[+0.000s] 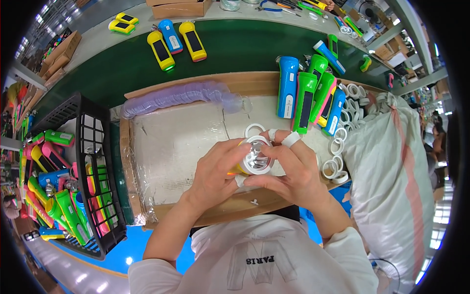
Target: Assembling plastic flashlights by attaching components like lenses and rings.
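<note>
Both hands meet over the middle of a shallow cardboard tray [186, 147]. My left hand [213, 169] is wrapped round a yellow flashlight [237, 170], most of whose body is hidden by the fingers. Its shiny round reflector [255, 158] faces up, with a white ring [259, 171] around the rim. My right hand [298, 169] grips the ring's right side, thumb and forefinger on the edge. White tape [291, 139] covers some fingertips. Just beyond the hands lies a loose white ring [254, 128].
A row of clear lens discs [181, 98] lies along the tray's far side. Green and blue flashlights [306, 98] stand at the right, near scattered white rings [338, 145] and a white sack [387, 181]. A black crate [100, 196] of flashlights is at left. Beyond runs a green belt [235, 44].
</note>
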Motion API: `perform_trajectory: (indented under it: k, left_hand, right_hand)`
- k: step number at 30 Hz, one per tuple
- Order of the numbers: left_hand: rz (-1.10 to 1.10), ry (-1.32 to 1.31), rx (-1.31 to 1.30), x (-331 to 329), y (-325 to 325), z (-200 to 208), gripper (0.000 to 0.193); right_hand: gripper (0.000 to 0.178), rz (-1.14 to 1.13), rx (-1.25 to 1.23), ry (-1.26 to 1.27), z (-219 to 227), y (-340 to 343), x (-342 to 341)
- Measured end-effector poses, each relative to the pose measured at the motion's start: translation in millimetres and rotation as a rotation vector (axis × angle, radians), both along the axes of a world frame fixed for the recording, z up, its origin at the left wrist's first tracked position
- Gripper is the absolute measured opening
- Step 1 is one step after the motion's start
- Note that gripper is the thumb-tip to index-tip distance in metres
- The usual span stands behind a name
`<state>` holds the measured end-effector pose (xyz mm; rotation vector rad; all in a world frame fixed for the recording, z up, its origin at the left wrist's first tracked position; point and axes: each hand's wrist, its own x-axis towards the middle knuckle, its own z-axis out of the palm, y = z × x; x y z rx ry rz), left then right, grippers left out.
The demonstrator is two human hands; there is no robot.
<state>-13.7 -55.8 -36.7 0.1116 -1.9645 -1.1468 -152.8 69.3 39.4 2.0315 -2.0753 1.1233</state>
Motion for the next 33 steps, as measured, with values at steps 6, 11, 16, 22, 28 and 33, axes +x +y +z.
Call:
perform_trajectory:
  k: [6, 11, 16, 22, 28, 33]
  left_hand:
    - [0.015, -0.164, -0.274, 6.4, -1.2, 21.2, 0.041]
    - [0.039, -0.146, -0.315, 7.3, 9.2, 22.9, 0.035]
    - [0.056, -0.177, -0.403, 7.1, 23.3, 28.2, 0.034]
    - [0.059, -0.133, -0.437, 10.5, 25.6, 24.2, 0.025]
    - [0.083, -0.166, -0.428, 7.1, 26.9, 27.5, 0.021]
    - [0.007, -0.159, -0.39, 10.5, 20.4, 24.4, 0.028]
  right_hand:
    - [0.053, -0.023, 0.02, 0.04, -0.8, 5.6, 5.8]
    - [0.056, -0.003, 0.038, 0.069, 6.1, 15.7, 8.6]
    - [0.07, 0.108, 0.493, 0.024, 47.9, 15.1, 1.9]
    - [0.065, 0.296, 0.574, 0.228, 54.9, 11.6, -3.5]
    - [0.06, 0.174, 0.55, 0.08, 55.9, 11.4, 0.6]
    - [0.056, 0.335, 0.469, 0.314, 49.7, 7.3, -3.5]
